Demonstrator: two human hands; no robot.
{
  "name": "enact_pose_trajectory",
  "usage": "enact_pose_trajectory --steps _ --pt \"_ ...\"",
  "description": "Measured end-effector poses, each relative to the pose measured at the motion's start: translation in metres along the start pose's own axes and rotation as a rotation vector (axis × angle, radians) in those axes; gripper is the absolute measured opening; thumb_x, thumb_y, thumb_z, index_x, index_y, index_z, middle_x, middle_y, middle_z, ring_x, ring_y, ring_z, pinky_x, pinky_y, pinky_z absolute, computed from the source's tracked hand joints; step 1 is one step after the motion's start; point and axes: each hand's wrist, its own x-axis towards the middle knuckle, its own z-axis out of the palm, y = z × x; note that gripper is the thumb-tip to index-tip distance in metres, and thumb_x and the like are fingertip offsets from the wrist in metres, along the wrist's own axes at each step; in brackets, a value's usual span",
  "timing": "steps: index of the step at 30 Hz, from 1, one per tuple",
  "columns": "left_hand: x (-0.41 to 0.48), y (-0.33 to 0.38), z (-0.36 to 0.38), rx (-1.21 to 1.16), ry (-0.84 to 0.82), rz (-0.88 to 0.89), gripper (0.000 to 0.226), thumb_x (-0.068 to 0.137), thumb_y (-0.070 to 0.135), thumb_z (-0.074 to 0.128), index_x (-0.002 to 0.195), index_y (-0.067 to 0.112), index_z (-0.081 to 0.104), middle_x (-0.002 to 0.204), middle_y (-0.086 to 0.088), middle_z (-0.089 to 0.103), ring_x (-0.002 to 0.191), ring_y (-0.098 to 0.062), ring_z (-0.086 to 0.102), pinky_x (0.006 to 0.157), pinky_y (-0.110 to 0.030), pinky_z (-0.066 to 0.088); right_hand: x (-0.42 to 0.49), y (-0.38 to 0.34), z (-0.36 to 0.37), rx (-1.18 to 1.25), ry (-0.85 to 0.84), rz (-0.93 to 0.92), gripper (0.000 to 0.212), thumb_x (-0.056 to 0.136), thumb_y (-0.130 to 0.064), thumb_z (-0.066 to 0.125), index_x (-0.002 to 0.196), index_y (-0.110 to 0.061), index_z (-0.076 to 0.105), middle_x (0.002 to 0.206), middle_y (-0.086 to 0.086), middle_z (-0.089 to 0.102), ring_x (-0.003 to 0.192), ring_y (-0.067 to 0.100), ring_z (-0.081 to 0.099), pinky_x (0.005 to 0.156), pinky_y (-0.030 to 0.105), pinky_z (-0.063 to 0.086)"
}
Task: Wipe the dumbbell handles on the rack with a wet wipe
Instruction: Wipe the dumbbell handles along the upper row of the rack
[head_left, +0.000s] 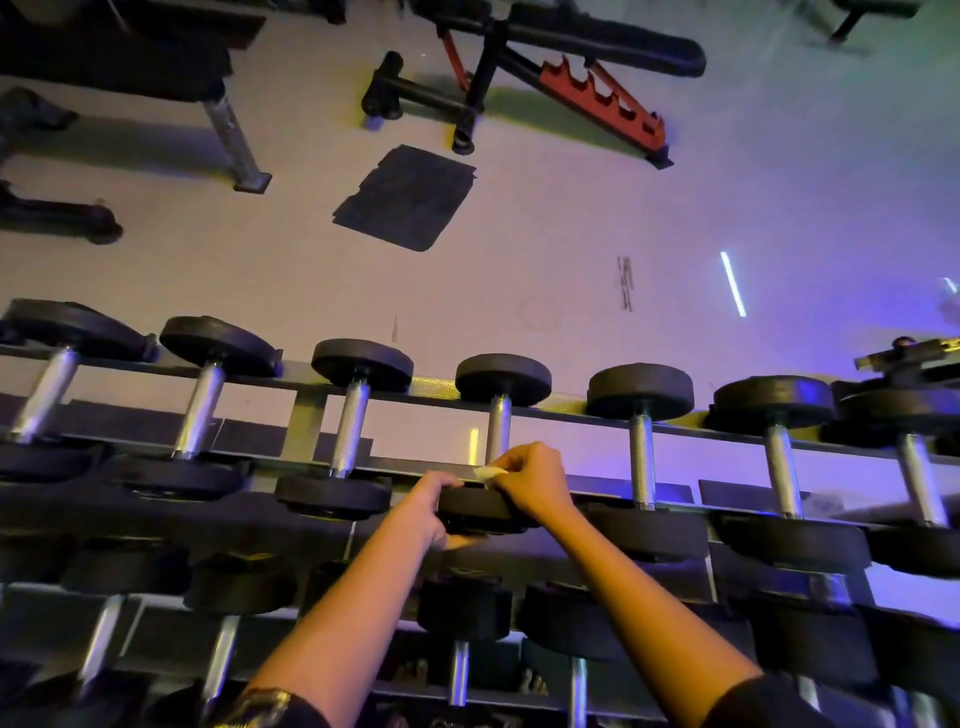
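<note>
Both hands at fourth dumbbell (498, 447) on rack (566, 408), top row. Left hand (428, 506) fingers curled over near weight head. Right hand (530, 480) fingers pinched shut on wet wipe (488, 472), pressed at handle's lower end.

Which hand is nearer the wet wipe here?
Right. The right hand pinches the wet wipe at the base of the dumbbell handle. The left hand grips the near weight head just left of the wipe.
</note>
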Motion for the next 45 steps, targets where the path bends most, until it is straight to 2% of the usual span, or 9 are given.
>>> enact_pose_trajectory --steps 5,11,17,21,26,29,32,37,45 --pt "0.011 0.002 0.003 0.066 -0.062 -0.024 0.046 0.083 0.011 0.059 0.127 0.004 0.05 0.121 -0.028 0.06 0.105 -0.048 0.061 0.078 -0.066 0.052 -0.003 0.001 0.006 0.098 0.065 0.002 0.019 0.086 -0.03 0.071 0.088 -0.012 0.075 0.081 -0.001 0.069 0.077 0.008 0.064 0.074 0.018 0.052" --pt "0.014 -0.01 0.021 -0.134 0.11 0.099 0.043 0.077 0.012 0.06 0.119 0.007 0.054 0.112 -0.026 0.062 0.099 -0.045 0.061 0.078 -0.067 0.051 0.0 0.002 0.0 0.158 0.176 -0.014 0.021 0.088 -0.026 0.069 0.093 -0.007 0.074 0.082 0.0 0.067 0.075 0.009 0.061 0.068 0.016 0.05" --pt "-0.014 -0.029 0.044 -0.33 0.315 0.244 0.025 0.076 0.008 0.07 0.097 0.003 0.056 0.088 -0.021 0.066 0.075 -0.037 0.066 0.074 -0.056 0.058 0.039 -0.015 -0.011 0.221 0.361 -0.024 0.012 0.087 -0.02 0.071 0.09 -0.009 0.074 0.08 0.003 0.069 0.073 0.015 0.062 0.071 0.031 0.054" --pt "-0.015 -0.026 0.047 -0.36 0.326 0.258 0.02 0.08 0.011 0.065 0.097 0.006 0.054 0.091 -0.02 0.065 0.078 -0.034 0.066 0.078 -0.05 0.058 0.062 -0.022 -0.014 0.189 0.353 -0.04 0.009 0.088 -0.009 0.067 0.092 -0.008 0.074 0.084 0.006 0.07 0.075 0.014 0.062 0.074 0.03 0.056" --pt "-0.012 -0.012 0.048 -0.266 0.357 0.254 0.01 0.09 0.017 0.054 0.089 0.006 0.054 0.098 -0.016 0.062 0.089 -0.031 0.063 0.085 -0.045 0.055 0.042 -0.011 -0.008 0.143 0.26 -0.057 0.014 0.086 -0.024 0.071 0.089 -0.01 0.075 0.077 0.001 0.069 0.072 0.012 0.062 0.069 0.024 0.052" --pt "-0.014 -0.009 0.053 -0.197 0.472 0.343 0.021 0.095 0.015 0.048 0.1 -0.003 0.057 0.08 -0.011 0.054 0.074 -0.025 0.055 0.073 -0.036 0.051 0.011 -0.001 -0.005 0.158 0.137 -0.042 0.019 0.085 -0.029 0.073 0.085 -0.01 0.075 0.072 -0.003 0.067 0.067 0.002 0.061 0.067 0.015 0.046" --pt "-0.019 -0.011 0.056 -0.153 0.523 0.386 0.022 0.097 0.018 0.045 0.102 0.0 0.057 0.088 -0.012 0.05 0.076 -0.026 0.05 0.069 -0.034 0.044 -0.005 0.008 -0.001 0.116 0.053 -0.007 0.015 0.085 -0.025 0.073 0.087 -0.01 0.075 0.074 -0.005 0.065 0.068 -0.002 0.058 0.065 0.008 0.041" --pt "-0.021 -0.009 0.056 -0.154 0.537 0.386 0.033 0.097 0.019 0.04 0.066 0.008 0.041 0.067 -0.006 0.043 0.058 -0.019 0.044 0.056 -0.032 0.041 0.017 -0.007 -0.002 0.195 0.201 -0.012 0.02 0.085 -0.027 0.073 0.084 -0.007 0.075 0.073 0.0 0.066 0.066 0.004 0.059 0.063 0.015 0.044" --pt "-0.018 -0.011 0.055 -0.148 0.537 0.383 0.032 0.097 0.025 0.04 0.068 0.012 0.044 0.069 -0.009 0.049 0.06 -0.02 0.05 0.071 -0.037 0.051 0.049 -0.024 -0.016 0.214 0.271 -0.019 0.013 0.086 -0.019 0.071 0.084 -0.007 0.073 0.079 0.006 0.069 0.07 0.013 0.06 0.064 0.021 0.048"
